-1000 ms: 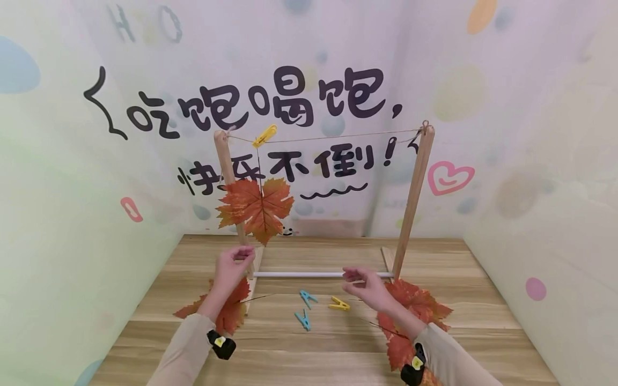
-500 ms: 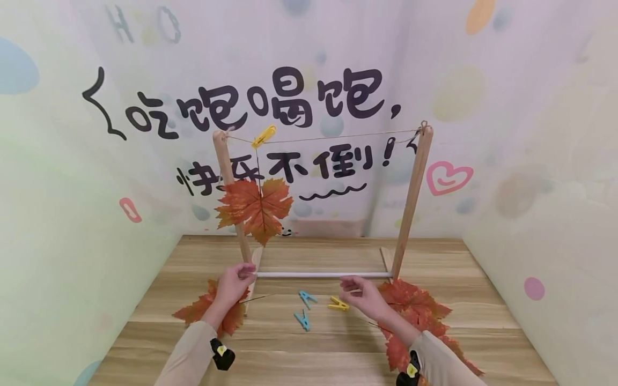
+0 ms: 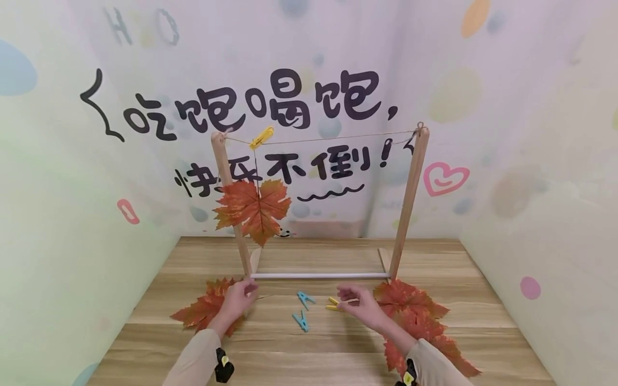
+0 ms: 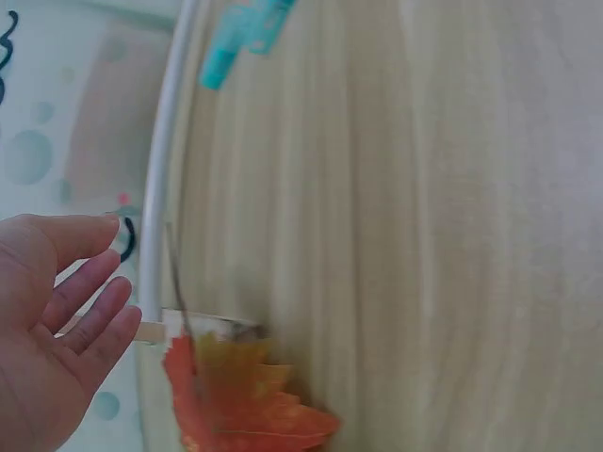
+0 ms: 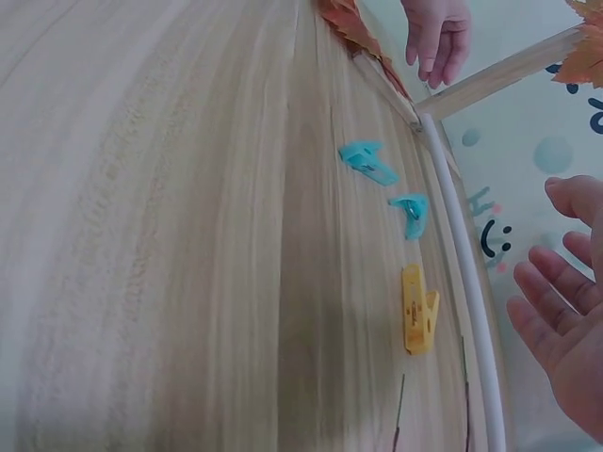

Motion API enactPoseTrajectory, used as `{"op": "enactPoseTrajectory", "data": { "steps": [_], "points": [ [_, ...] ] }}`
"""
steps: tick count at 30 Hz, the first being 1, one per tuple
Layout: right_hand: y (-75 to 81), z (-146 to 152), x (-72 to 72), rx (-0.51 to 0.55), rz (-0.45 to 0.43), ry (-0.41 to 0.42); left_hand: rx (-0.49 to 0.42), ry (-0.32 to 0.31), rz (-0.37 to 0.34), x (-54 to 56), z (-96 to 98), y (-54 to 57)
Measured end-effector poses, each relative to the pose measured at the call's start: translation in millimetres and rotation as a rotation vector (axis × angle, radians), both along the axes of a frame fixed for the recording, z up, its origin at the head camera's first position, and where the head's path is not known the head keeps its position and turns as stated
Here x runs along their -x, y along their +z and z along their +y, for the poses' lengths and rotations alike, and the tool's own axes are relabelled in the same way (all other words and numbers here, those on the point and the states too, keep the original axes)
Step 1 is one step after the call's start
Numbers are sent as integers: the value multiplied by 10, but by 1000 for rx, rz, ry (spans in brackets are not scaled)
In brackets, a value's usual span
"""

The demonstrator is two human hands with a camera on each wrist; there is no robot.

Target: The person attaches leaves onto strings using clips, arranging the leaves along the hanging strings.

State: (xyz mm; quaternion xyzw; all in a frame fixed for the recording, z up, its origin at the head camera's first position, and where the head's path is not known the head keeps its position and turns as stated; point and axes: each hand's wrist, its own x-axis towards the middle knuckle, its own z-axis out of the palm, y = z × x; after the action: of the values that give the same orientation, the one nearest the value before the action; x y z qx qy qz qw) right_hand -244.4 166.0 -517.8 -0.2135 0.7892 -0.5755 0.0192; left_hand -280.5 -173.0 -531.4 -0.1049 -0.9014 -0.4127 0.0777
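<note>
My left hand hovers over the inner side of an orange-red artificial maple leaf on the table, fingers loosely bent around nothing. In the left wrist view that leaf's thin stem stands out beside the fingers. My right hand, also holding nothing, is above a yellow clothespin and partly covers it in the head view. Two blue clothespins lie to the left of it. Several overlapping leaves lie under and beyond the right forearm.
A wooden frame, with its right post and a white crossbar, stands behind the hands. Twine runs between the post tops. From it hangs another maple leaf, its stem clipped by a yellow clothespin near the left post.
My left hand has come down from below the hanging leaf to the leaf on the table. My right hand has lowered slightly towards the yellow clothespin. The hanging leaf stays put.
</note>
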Motion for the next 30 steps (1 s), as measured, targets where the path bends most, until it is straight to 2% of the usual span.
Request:
{"op": "enactPoseTrajectory", "data": {
  "steps": [3,13,18,26,30],
  "points": [
    [-36,-20,-22,3,-9,2,19,-2,-7,-28,5,-38],
    [-101,-111,-64,3,15,22,124,-9,53,-50,37,-143],
    [-84,-139,-89,-6,-17,9,156,-9,86,-46,37,-185],
    [139,-172,-214,-36,-16,-5,206,-16,130,-37,22,-216],
    [189,-175,-245,-55,-4,-10,212,-15,151,-24,14,-223]
  ]
}}
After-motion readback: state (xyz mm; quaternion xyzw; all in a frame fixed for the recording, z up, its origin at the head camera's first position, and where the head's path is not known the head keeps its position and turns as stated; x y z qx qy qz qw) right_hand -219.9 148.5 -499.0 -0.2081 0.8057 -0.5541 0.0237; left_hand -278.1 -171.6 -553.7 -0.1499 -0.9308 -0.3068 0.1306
